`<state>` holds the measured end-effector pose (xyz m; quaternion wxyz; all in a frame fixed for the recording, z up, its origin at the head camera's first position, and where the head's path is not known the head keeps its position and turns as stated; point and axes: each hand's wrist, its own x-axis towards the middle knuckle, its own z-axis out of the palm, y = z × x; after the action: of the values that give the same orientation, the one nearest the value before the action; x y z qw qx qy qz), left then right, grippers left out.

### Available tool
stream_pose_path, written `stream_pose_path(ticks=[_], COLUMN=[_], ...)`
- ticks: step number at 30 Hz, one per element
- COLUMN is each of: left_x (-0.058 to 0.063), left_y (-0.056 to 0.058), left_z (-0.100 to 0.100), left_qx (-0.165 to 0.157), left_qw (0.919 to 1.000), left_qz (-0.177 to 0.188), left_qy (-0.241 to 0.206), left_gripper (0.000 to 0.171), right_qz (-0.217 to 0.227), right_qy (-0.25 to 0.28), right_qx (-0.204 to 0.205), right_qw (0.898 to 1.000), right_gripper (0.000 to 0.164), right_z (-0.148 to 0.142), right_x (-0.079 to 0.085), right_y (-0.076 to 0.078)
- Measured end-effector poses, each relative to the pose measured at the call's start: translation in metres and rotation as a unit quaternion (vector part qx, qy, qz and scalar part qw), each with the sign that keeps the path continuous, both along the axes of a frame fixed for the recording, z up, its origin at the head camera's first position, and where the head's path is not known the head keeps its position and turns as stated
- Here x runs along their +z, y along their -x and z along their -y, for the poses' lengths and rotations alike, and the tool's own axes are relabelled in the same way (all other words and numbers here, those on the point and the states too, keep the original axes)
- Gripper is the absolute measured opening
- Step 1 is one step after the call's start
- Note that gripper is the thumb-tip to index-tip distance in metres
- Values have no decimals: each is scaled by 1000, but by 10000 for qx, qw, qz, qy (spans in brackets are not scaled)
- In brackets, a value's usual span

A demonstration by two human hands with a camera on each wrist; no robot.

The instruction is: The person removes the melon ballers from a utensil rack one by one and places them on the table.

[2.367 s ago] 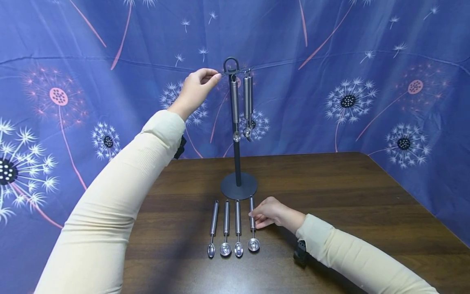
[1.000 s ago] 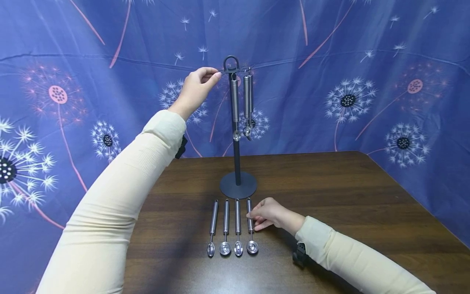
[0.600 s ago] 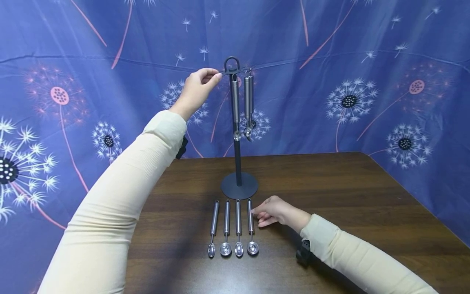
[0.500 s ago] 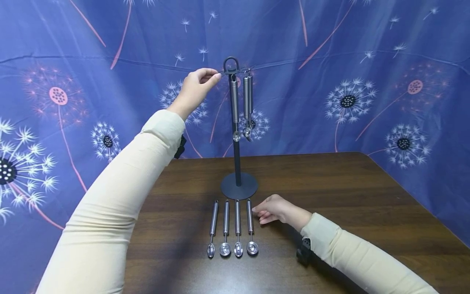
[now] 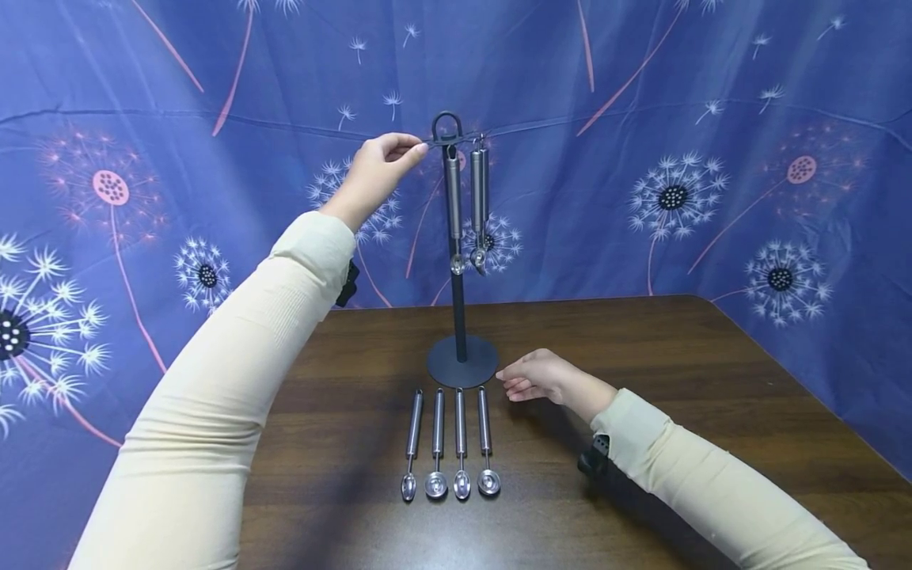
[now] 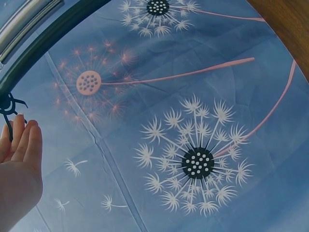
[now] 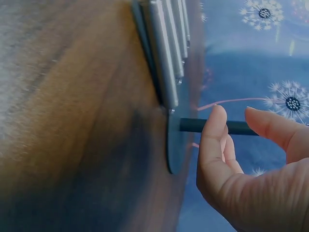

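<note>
A black utensil stand (image 5: 458,309) rises from a round base. My left hand (image 5: 378,170) pinches one of the thin hooks at its top; in the left wrist view the fingertips (image 6: 18,128) are up against that black hook. Steel scoops hang from other hooks, one in front of the post (image 5: 454,194) and more on the right (image 5: 476,186). Below the base, several similar scoops lie in a row, handles towards the stand; the rightmost scoop (image 5: 484,419) has a round head. My right hand (image 5: 541,376) hovers right of the base, thumb and fingers apart, nothing between them.
The stand and the row of scoops are on a brown wooden table (image 5: 641,356). Behind the table hangs a blue cloth (image 5: 570,222) with a dandelion print. Small black wrist cameras sit on both sleeves.
My right hand first shifted the rightmost scoop slightly left, in line with the row, then let go. It has since moved up and right, beside the base. The left hand stays put.
</note>
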<state>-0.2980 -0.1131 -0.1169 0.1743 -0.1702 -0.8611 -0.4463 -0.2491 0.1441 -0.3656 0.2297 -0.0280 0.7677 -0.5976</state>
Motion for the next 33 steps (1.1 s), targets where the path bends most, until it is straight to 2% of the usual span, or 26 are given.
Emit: stream_pose_path(ticks=[5,18,30,33], left_x=[1,1,-1,-2], left_y=[-1,-2,-1,0], left_z=[-1,-3,-2,-1], left_qx=[-3,-11,-26,-32], left_qw=[10000,10000,10000,10000], left_qz=[-23,-23,-41,-71], left_qy=[-5,47,6,-11], left_gripper=[45,45,45,45], right_qz=[20,-60,-310,-379], right_qy=[205,460,701,909], right_qx=[-8,-255,-67,-44], right_qw=[9998,9986,9970,9951], right_gripper=[27,33,34,35], right_z=[0,-2,0,-1], right_x=[8,30,54,59], right_y=[3,3,12,13])
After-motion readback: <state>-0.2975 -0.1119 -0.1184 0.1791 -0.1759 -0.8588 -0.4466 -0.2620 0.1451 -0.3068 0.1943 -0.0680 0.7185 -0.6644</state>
